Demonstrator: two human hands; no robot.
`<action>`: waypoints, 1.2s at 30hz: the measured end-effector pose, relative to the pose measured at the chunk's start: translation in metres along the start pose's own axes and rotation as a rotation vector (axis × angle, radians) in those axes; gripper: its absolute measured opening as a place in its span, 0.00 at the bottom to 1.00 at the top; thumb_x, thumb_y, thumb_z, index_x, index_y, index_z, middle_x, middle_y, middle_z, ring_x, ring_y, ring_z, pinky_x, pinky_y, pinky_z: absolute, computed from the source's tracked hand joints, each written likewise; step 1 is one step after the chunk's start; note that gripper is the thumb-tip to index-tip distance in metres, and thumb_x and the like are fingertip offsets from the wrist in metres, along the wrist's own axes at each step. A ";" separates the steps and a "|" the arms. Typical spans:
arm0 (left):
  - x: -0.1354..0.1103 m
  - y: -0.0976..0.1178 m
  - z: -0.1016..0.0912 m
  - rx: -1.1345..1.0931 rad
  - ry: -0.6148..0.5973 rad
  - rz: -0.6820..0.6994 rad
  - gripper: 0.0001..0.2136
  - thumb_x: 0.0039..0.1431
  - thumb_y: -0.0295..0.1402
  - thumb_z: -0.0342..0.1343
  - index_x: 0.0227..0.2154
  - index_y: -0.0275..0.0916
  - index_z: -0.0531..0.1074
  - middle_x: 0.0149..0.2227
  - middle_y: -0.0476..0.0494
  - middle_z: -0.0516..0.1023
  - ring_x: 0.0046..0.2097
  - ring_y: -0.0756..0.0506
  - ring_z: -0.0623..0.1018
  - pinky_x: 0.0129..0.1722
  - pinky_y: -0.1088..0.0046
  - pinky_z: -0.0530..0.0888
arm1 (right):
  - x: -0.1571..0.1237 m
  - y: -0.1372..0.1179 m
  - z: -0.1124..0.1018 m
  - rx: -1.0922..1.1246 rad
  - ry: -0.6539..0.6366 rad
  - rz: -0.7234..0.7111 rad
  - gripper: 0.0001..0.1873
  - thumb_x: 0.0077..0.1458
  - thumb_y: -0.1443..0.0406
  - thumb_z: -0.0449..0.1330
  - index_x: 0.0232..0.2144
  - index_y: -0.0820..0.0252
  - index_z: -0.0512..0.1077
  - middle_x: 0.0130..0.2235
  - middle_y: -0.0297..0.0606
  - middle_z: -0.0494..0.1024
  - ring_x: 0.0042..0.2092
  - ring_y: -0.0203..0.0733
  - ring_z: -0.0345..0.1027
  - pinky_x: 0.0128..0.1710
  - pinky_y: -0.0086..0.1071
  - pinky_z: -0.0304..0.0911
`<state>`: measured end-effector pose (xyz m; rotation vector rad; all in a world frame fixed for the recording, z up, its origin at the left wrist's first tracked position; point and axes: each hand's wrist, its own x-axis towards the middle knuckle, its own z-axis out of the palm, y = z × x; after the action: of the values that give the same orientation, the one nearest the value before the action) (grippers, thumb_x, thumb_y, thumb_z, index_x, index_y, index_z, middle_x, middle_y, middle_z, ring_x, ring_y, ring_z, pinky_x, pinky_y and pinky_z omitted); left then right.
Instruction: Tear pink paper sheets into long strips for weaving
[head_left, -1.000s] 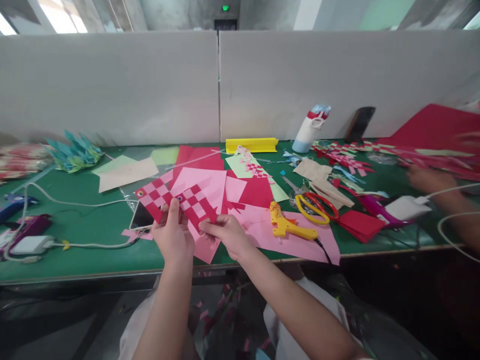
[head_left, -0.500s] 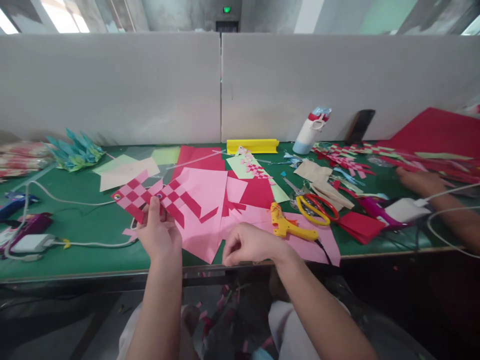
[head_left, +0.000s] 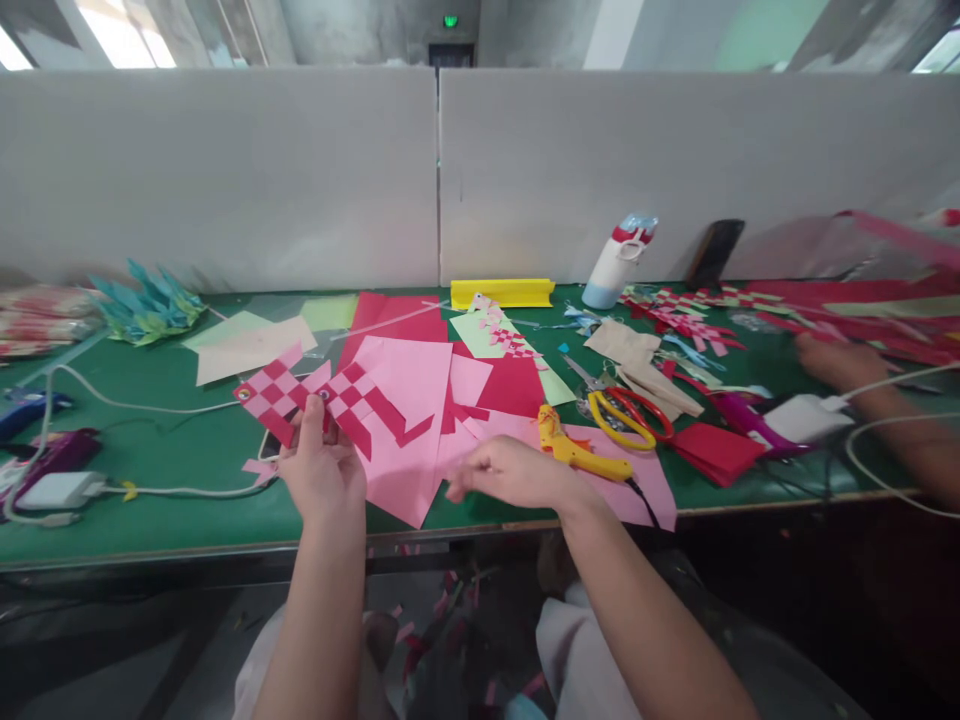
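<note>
In my left hand (head_left: 322,465) are woven paper fish in pink and red checks, pinched between thumb and fingers. One fish (head_left: 274,395) points left with a round eye; a second checked piece (head_left: 352,400) with its own eye and red tail strips overlaps it on the right. My right hand (head_left: 502,475) hovers over the table's front edge, its fingers loosely bent and apart, with nothing visible in them. Close to it are pink paper sheets (head_left: 409,430) and a yellow glue gun (head_left: 581,450).
Scissors (head_left: 619,415) with yellow and red handles lie right of centre. Behind stand a white and blue bottle (head_left: 615,262) and a phone (head_left: 716,252). White cables (head_left: 187,490) cross the green table (head_left: 172,530). At right, another person's hand (head_left: 836,360) touches red paper strips.
My right hand has loosened from a fist and its fingers have extended slightly. The left hand still holds the paper fish. At right, the other person's red paper has shifted.
</note>
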<state>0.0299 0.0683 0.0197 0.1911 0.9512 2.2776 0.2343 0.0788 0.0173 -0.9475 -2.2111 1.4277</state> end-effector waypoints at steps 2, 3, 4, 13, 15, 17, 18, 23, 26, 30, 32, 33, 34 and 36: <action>-0.003 -0.001 0.000 0.009 -0.016 -0.014 0.07 0.44 0.27 0.66 0.24 0.38 0.71 0.28 0.53 0.77 0.33 0.53 0.78 0.33 0.80 0.75 | 0.004 0.001 0.002 0.076 0.138 -0.003 0.13 0.54 0.59 0.58 0.27 0.61 0.78 0.29 0.38 0.79 0.33 0.38 0.71 0.36 0.31 0.64; -0.005 -0.001 0.000 0.022 -0.023 -0.029 0.07 0.44 0.27 0.66 0.24 0.38 0.71 0.28 0.53 0.77 0.32 0.53 0.78 0.32 0.81 0.75 | 0.006 0.001 0.002 0.111 0.210 -0.011 0.10 0.52 0.60 0.60 0.31 0.61 0.77 0.31 0.38 0.79 0.33 0.38 0.71 0.36 0.31 0.64; -0.007 -0.002 0.000 0.038 -0.029 -0.041 0.07 0.44 0.27 0.66 0.24 0.38 0.71 0.27 0.54 0.76 0.32 0.53 0.78 0.31 0.81 0.75 | 0.009 0.001 0.003 0.144 0.272 -0.020 0.12 0.49 0.60 0.63 0.35 0.60 0.76 0.35 0.38 0.79 0.34 0.38 0.70 0.36 0.31 0.64; -0.028 -0.013 -0.004 0.101 -0.113 -0.135 0.10 0.40 0.27 0.68 0.25 0.38 0.71 0.26 0.55 0.75 0.30 0.54 0.77 0.33 0.80 0.75 | 0.030 0.004 0.019 0.625 0.476 -0.051 0.18 0.43 0.52 0.66 0.27 0.61 0.72 0.27 0.34 0.73 0.27 0.32 0.63 0.26 0.28 0.58; -0.031 -0.014 -0.005 0.112 -0.117 -0.155 0.10 0.40 0.26 0.68 0.25 0.38 0.71 0.25 0.55 0.75 0.30 0.54 0.77 0.34 0.79 0.75 | 0.032 0.005 0.021 0.659 0.530 -0.065 0.18 0.41 0.53 0.68 0.23 0.62 0.71 0.23 0.31 0.70 0.24 0.31 0.60 0.25 0.28 0.56; -0.032 -0.014 -0.005 0.112 -0.108 -0.167 0.10 0.40 0.26 0.68 0.24 0.38 0.71 0.25 0.55 0.75 0.30 0.53 0.77 0.34 0.79 0.75 | 0.032 0.006 0.019 0.688 0.543 -0.069 0.17 0.40 0.54 0.69 0.23 0.62 0.72 0.22 0.31 0.70 0.23 0.31 0.59 0.24 0.28 0.56; -0.032 -0.014 -0.005 0.112 -0.102 -0.172 0.10 0.40 0.26 0.68 0.24 0.38 0.71 0.25 0.55 0.75 0.30 0.53 0.77 0.33 0.79 0.75 | 0.031 0.006 0.017 0.705 0.547 -0.066 0.17 0.40 0.54 0.69 0.24 0.62 0.73 0.22 0.32 0.70 0.23 0.31 0.59 0.23 0.28 0.56; -0.036 -0.008 -0.003 0.134 -0.098 -0.222 0.10 0.38 0.24 0.68 0.23 0.36 0.71 0.23 0.55 0.75 0.26 0.55 0.76 0.26 0.83 0.73 | 0.029 0.007 0.007 0.754 0.572 -0.059 0.18 0.40 0.56 0.69 0.33 0.61 0.77 0.29 0.35 0.75 0.27 0.31 0.63 0.25 0.26 0.58; -0.040 -0.008 -0.004 0.162 -0.115 -0.230 0.10 0.37 0.25 0.68 0.22 0.36 0.71 0.22 0.55 0.74 0.24 0.55 0.74 0.22 0.84 0.71 | 0.029 0.007 0.006 0.763 0.606 -0.052 0.18 0.38 0.57 0.70 0.32 0.61 0.77 0.29 0.36 0.76 0.29 0.32 0.65 0.26 0.26 0.59; -0.044 -0.011 -0.007 0.203 -0.128 -0.240 0.11 0.36 0.26 0.69 0.21 0.36 0.70 0.20 0.55 0.72 0.23 0.55 0.74 0.22 0.83 0.71 | 0.029 0.010 0.007 0.754 0.673 -0.058 0.16 0.38 0.57 0.70 0.29 0.60 0.78 0.26 0.36 0.77 0.29 0.34 0.67 0.28 0.28 0.60; -0.043 -0.012 -0.009 0.209 -0.143 -0.226 0.12 0.36 0.27 0.69 0.21 0.36 0.70 0.21 0.55 0.73 0.23 0.55 0.74 0.23 0.82 0.72 | 0.029 0.011 0.006 0.737 0.684 -0.067 0.15 0.39 0.57 0.70 0.29 0.60 0.78 0.27 0.36 0.77 0.30 0.35 0.68 0.29 0.29 0.61; -0.043 -0.012 -0.010 0.209 -0.153 -0.218 0.12 0.36 0.27 0.69 0.22 0.36 0.70 0.21 0.55 0.73 0.23 0.54 0.75 0.24 0.82 0.72 | 0.029 0.012 0.006 0.729 0.685 -0.068 0.14 0.39 0.57 0.69 0.29 0.60 0.78 0.27 0.36 0.77 0.30 0.35 0.68 0.29 0.29 0.61; -0.042 -0.012 -0.010 0.209 -0.158 -0.211 0.12 0.36 0.27 0.69 0.22 0.37 0.70 0.22 0.55 0.74 0.24 0.54 0.75 0.25 0.81 0.73 | 0.029 0.013 0.005 0.725 0.687 -0.066 0.14 0.40 0.57 0.69 0.28 0.59 0.78 0.27 0.36 0.77 0.30 0.35 0.68 0.29 0.29 0.61; -0.041 -0.012 -0.011 0.211 -0.155 -0.204 0.11 0.36 0.27 0.69 0.23 0.37 0.71 0.22 0.55 0.74 0.24 0.54 0.75 0.25 0.81 0.73 | 0.028 0.014 0.003 0.724 0.694 -0.060 0.13 0.40 0.58 0.69 0.28 0.59 0.78 0.26 0.36 0.77 0.29 0.35 0.67 0.29 0.29 0.60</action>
<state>0.0635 0.0427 0.0078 0.3403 1.0765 1.9469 0.2167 0.1000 0.0014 -0.8979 -1.0953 1.4149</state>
